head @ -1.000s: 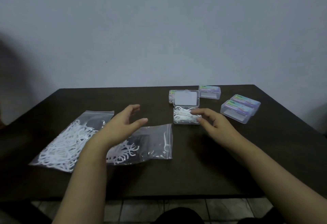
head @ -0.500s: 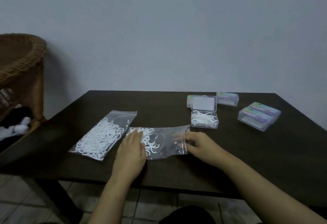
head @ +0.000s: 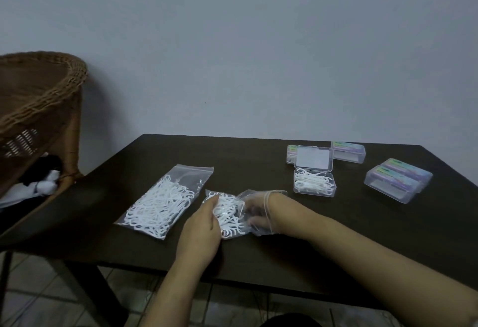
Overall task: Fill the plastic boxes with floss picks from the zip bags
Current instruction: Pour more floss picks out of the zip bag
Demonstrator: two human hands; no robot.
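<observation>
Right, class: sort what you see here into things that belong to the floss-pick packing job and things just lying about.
Part of the job:
- near zip bag, left hand holding it, right hand reaching inside
- full zip bag
- open box, partly filled
- closed boxes

Just lying about:
- wicker chair
- black and white cloth on it

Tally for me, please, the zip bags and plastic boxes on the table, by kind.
Zip bags: 2, the full bag lying flat and the near bag between both hands
Open boxes: 1, the open box holding picks
Closed boxes: 4, at and
Total: 7
</observation>
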